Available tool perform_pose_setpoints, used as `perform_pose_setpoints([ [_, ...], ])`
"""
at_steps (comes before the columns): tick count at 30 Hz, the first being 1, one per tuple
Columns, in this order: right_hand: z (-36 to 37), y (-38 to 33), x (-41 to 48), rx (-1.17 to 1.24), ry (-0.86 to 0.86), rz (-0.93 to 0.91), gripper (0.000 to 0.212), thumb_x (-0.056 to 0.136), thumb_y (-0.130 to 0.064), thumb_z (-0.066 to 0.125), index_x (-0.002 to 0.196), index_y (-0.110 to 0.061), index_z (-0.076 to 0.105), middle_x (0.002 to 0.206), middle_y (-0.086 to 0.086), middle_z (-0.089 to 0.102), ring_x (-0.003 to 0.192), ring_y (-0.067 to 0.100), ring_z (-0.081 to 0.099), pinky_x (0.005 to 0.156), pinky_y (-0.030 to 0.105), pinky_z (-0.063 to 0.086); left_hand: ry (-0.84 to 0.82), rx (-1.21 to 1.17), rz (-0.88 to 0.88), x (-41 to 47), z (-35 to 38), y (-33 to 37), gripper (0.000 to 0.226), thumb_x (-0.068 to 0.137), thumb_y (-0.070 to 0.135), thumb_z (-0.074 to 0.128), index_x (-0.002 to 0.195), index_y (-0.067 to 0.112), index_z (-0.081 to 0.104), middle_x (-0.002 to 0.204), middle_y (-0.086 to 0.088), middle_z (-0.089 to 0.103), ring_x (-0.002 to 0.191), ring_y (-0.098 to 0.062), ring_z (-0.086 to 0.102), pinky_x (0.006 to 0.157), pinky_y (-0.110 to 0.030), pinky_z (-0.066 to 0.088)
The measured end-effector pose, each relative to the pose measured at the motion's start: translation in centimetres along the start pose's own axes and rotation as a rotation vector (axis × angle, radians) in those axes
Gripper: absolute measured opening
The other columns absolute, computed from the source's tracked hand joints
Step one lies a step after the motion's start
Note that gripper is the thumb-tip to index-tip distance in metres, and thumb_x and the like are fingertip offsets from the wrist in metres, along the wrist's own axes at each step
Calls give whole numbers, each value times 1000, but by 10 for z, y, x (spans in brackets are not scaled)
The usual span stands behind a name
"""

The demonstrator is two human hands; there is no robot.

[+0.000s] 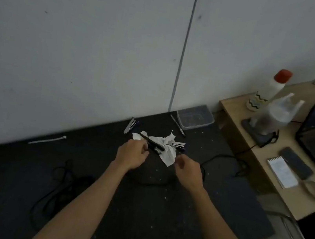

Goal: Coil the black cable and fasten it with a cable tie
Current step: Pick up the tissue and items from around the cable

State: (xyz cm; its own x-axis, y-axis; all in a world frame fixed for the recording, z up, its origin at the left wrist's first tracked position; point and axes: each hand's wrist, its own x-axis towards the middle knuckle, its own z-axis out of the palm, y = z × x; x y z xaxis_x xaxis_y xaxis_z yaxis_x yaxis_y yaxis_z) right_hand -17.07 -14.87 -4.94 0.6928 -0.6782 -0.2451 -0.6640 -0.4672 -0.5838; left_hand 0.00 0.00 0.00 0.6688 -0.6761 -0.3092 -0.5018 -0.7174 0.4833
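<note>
Head view: a dark desk [17, 190] is seen against a pale wall [83, 35]. The black cable [54, 190] is sprawled uncoiled across it, running behind both forearms. Crumpled paper [168, 152] and pens [154, 144] are found ahead. The left hand [131, 153] and right hand [188, 170] are curled loosely; whether either grip holds the cable cannot be told.

left hand [132, 153] | right hand [188, 172] | black cable [220, 157] possibly held

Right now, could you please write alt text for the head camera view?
Two bare hands, left hand and right hand, reach over a dark table toward crumpled white paper holding black pens. A loose black cable lies uncoiled at left.
</note>
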Motion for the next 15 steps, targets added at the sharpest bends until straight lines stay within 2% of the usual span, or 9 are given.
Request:
perform_pose_setpoints([
  [5,20,-2,51,12,-64,-50,12,96,-18,70,106,-15,76,98,6,77,93,24,73,83,36,57,83,-79,-204,31,29,-6,13,94,30,64,106,25,66,99,6,70,92,-17,66,72,-30,48],
  [7,32,-14,66,-25,-75,-142,12,96,-17,71,105,-13,76,101,7,75,94,26,70,82,36,54,137,-188,-311,39,36,-11,12,94,28,64,105,25,64,98,4,69,90,-17,66,72,-32,52],
  [9,44,-26,82,-60,-91,-228,18,96,-17,70,112,-12,75,111,8,71,103,27,67,87,39,55,183,-260,-377,47,41,-17,13,93,26,65,106,25,62,98,3,68,88,-16,65,72,-33,53],
  [13,68,-47,107,-172,-161,-283,36,97,-24,70,130,-12,65,129,9,62,115,27,63,94,40,54,120,-389,-367,61,51,-30,16,95,23,65,110,26,61,96,6,64,85,-6,62,70,-23,49],
  [15,76,-53,117,-253,-189,-268,36,98,-25,68,130,-11,63,131,11,59,118,28,61,93,39,51,106,-446,-349,65,52,-34,14,95,20,65,109,24,63,97,4,65,87,-7,63,72,-21,50],
])
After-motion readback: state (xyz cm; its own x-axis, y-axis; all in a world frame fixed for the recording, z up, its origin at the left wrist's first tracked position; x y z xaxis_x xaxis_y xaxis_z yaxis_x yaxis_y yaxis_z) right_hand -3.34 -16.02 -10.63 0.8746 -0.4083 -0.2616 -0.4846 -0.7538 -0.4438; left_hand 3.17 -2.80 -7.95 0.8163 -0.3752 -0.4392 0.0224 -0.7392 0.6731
